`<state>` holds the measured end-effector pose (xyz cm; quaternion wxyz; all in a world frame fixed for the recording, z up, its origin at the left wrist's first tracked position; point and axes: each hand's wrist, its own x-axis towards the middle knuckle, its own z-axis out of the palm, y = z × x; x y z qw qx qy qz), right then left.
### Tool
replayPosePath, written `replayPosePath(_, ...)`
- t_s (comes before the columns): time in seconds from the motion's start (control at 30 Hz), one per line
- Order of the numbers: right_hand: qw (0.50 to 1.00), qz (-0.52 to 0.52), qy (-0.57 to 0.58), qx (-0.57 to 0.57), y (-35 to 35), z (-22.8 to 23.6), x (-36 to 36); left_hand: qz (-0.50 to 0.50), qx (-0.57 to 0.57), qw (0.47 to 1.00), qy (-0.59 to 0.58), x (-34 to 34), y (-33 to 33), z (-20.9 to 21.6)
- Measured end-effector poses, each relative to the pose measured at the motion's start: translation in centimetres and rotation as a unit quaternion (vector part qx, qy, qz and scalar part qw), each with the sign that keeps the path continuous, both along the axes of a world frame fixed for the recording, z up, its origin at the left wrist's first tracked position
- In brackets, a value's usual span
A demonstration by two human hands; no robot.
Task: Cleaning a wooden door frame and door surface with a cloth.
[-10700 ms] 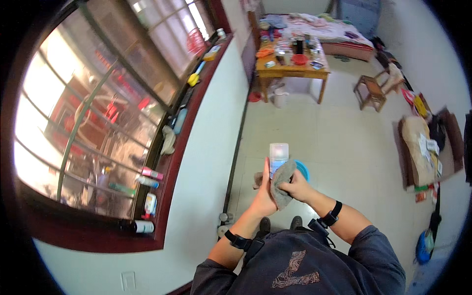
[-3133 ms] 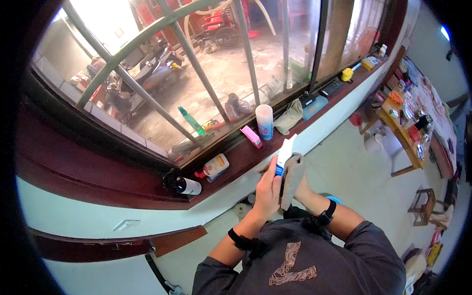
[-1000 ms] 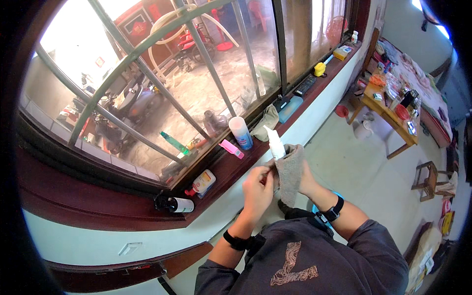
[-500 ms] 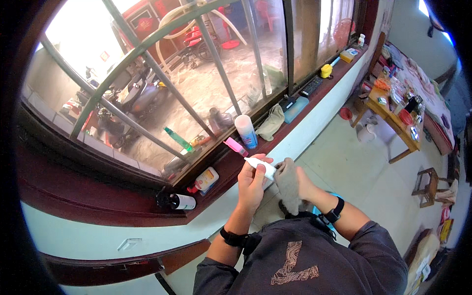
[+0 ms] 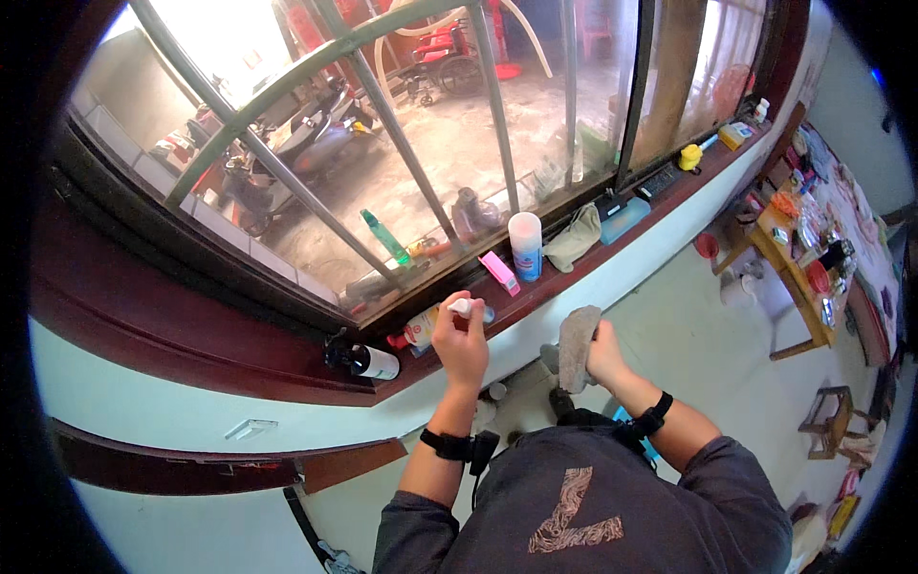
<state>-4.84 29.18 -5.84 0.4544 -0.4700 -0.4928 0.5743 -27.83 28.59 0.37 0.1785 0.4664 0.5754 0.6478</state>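
Note:
My left hand [image 5: 462, 344] is closed on a small white tube [image 5: 463, 307], mostly covered by the fingers, over the windowsill. Behind that hand, partly hidden, lies a white bottle with a red cap [image 5: 419, 329]. Just right of it a pink box [image 5: 499, 273] rests on the sill, beside a white spray can with a blue label [image 5: 526, 251]. My right hand [image 5: 606, 358] grips a grey-beige cloth [image 5: 577, 344], held out in the air before my body, apart from the sill.
The dark red windowsill [image 5: 507, 308] also carries a black-and-white bottle [image 5: 371, 362], a crumpled cloth [image 5: 575, 241], a blue case [image 5: 626, 222], a remote [image 5: 658, 180] and a yellow object [image 5: 690, 157]. Metal bars [image 5: 402, 124] cross the window. A cluttered wooden table [image 5: 779, 273] and stool [image 5: 830, 421] stand right.
My hands have moved apart: the left carried the white tube away from the cloth, leftward over the sill. The right still grips the cloth. The view has shifted a little.

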Motion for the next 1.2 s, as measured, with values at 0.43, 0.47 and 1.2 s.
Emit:
replayPosePath(0.43,0.999,0.035,0.003,0.026,1.5,-0.9,-1.0,0.051,-0.071,0.983,0.159,-0.7,5.4,-2.5)
replayPosePath(0.47,0.999,0.029,0.002,0.017,1.5,-1.3,-1.0,0.056,-0.067,0.98,0.178,-0.5,5.3,-2.4)
replayPosePath(1.2,0.991,0.124,-0.018,0.037,2.1,-3.7,-5.5,0.26,-0.289,0.845,0.366,-5.4,-0.7,-7.2)
